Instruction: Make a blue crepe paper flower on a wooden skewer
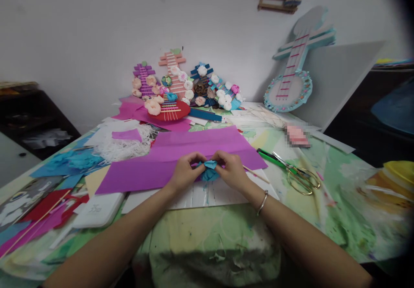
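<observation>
A small crumpled blue paper piece (210, 173) is held between both hands at the middle of the table. My left hand (189, 169) pinches its left side, and my right hand (230, 170), with a silver bangle on the wrist, pinches its right side. Beneath and behind the hands lies a large purple paper sheet (194, 143), partly over a white board (190, 197). A thin wooden stick (257, 174) lies just right of my right hand.
Gold-handled scissors (304, 180) and a green cutter (270, 156) lie at the right, near a yellow-lidded container (399, 178). Decorated instrument models (173, 81) stand at the back. On the left are blue paper (77, 159), white shreds (126, 148) and a white power bank (98, 209).
</observation>
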The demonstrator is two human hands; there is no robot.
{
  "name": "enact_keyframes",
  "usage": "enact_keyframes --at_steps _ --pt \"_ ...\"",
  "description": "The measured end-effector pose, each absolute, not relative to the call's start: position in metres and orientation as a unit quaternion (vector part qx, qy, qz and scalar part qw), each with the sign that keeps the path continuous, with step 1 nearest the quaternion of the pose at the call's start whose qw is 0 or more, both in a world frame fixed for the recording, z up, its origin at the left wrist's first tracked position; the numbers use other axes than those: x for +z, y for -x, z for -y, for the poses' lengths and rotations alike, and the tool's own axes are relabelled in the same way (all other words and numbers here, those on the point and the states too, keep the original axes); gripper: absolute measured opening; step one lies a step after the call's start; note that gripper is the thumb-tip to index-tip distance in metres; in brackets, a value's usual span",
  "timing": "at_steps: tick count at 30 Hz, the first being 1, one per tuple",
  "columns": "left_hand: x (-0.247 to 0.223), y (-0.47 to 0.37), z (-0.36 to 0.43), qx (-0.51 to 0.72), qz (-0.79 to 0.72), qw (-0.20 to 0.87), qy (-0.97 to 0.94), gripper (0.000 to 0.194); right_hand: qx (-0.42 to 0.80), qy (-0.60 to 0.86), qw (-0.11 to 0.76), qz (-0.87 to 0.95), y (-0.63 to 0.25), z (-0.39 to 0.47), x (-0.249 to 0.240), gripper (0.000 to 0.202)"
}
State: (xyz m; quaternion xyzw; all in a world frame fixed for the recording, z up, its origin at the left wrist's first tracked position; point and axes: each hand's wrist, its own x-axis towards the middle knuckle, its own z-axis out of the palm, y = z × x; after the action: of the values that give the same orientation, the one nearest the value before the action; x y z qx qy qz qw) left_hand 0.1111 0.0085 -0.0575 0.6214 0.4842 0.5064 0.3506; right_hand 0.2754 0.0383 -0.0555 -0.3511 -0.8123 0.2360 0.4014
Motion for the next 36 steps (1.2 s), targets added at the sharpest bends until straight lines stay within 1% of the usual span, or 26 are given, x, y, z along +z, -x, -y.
enact_keyframes --at_steps 5,9,13,16,20,24,26,28,31,36 --pt "-0.056 -0.109 -0.011 0.502 -0.480 0.410 -0.592 0.014 0.232 0.350 0.395 0.817 -0.276 -0.037 -0.053 0.008" --pt "-0.056 -0.109 -0.009 0.512 -0.483 0.410 -0.580 0.012 0.246 0.339 0.380 0.825 -0.275 -0.037 -0.051 0.011" --pt "-0.055 -0.111 -0.006 0.508 -0.488 0.375 -0.602 0.008 0.265 0.338 0.370 0.824 -0.275 -0.038 -0.052 0.015" --pt "-0.053 -0.112 -0.003 0.488 -0.499 0.315 -0.643 0.004 0.261 0.350 0.381 0.815 -0.276 -0.038 -0.051 0.012" --pt "-0.050 -0.116 0.001 0.470 -0.531 0.231 -0.666 0.005 0.180 0.360 0.388 0.829 -0.275 -0.031 -0.049 0.006" --pt "-0.051 -0.120 0.003 0.471 -0.545 0.187 -0.668 0.005 0.060 0.362 0.354 0.860 -0.271 -0.023 -0.049 0.013" --pt "-0.051 -0.120 0.003 0.472 -0.547 0.177 -0.669 0.006 0.032 0.369 0.333 0.867 -0.270 -0.022 -0.051 0.013" --pt "-0.052 -0.119 0.002 0.476 -0.540 0.179 -0.671 0.008 0.030 0.375 0.322 0.869 -0.270 -0.023 -0.051 0.010" --pt "-0.054 -0.117 -0.001 0.489 -0.521 0.205 -0.669 0.011 0.056 0.369 0.331 0.867 -0.272 -0.027 -0.051 0.008" --pt "-0.061 -0.116 -0.007 0.540 -0.497 0.302 -0.608 0.030 0.157 0.384 0.396 0.819 -0.273 -0.031 -0.049 0.005"
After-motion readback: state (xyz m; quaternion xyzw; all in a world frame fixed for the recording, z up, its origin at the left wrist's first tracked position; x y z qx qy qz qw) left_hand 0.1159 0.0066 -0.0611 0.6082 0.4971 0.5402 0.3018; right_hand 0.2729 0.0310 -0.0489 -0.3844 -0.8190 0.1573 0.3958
